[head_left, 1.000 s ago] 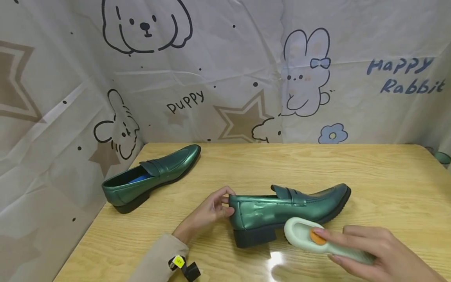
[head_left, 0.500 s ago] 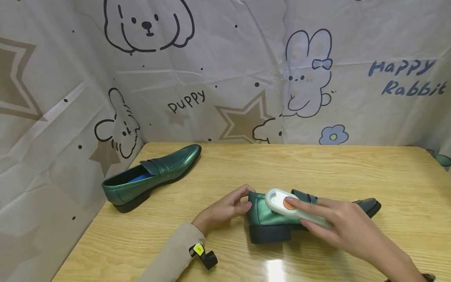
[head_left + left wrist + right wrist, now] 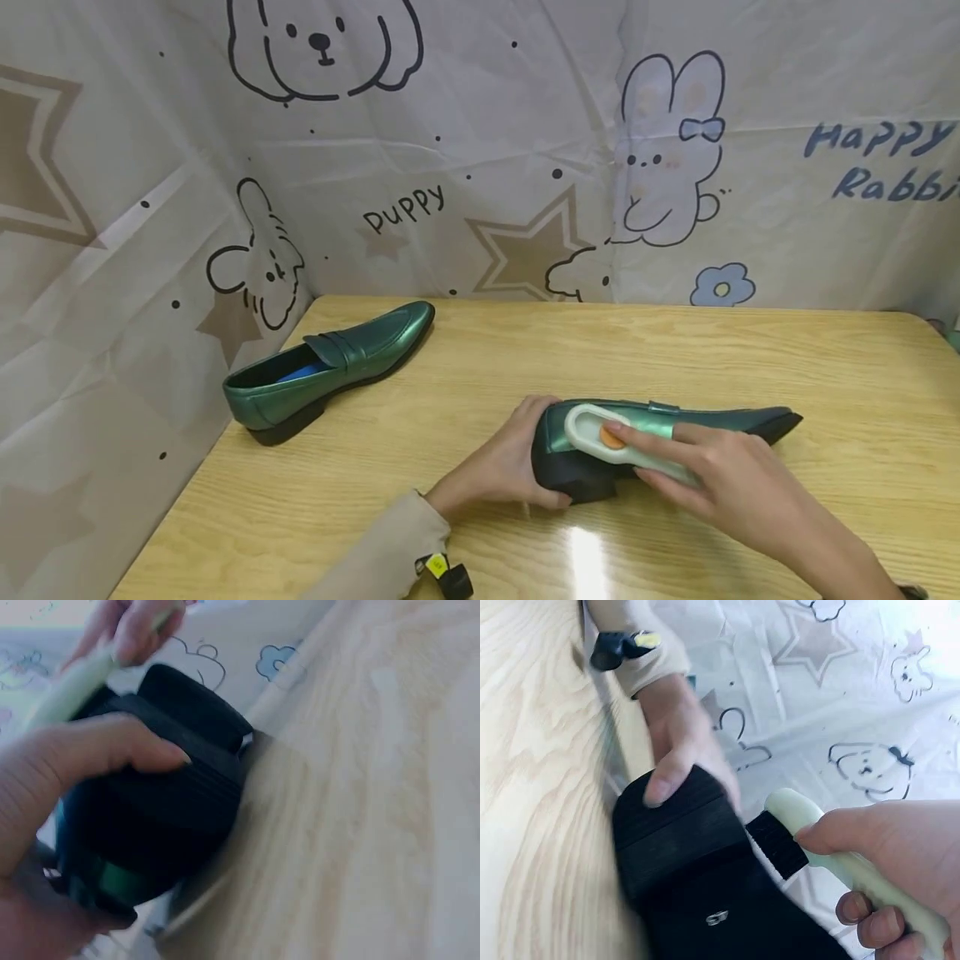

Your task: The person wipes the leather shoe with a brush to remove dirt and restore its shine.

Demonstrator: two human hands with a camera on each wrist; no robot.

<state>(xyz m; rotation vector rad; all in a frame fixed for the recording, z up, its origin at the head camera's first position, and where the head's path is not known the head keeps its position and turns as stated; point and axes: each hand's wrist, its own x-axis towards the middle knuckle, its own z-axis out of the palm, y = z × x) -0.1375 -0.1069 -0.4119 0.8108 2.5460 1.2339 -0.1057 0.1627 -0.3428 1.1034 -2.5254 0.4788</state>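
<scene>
A metallic green loafer [image 3: 652, 415] lies tipped over on the table, its toe to the right. My left hand [image 3: 517, 462] grips it by the heel, and in the left wrist view the thumb presses on the black heel block [image 3: 150, 817]. Its dark sole [image 3: 697, 892] faces the right wrist camera. My right hand [image 3: 738, 487] holds a pale green shoe brush [image 3: 588, 433] by the handle, index finger on its orange button [image 3: 612, 435]. The brush's black bristles [image 3: 778, 844] are right at the side of the loafer near the heel.
The matching green loafer [image 3: 330, 371] stands upright at the table's left, blue lining showing inside. A printed cloth [image 3: 525, 150] with cartoon animals hangs behind and along the left side of the wooden table [image 3: 315, 500].
The brush came up from below the loafer onto its side. The loafer shifted right and has been tilted, sole turning toward me. My left hand moved from the back rim to around the heel.
</scene>
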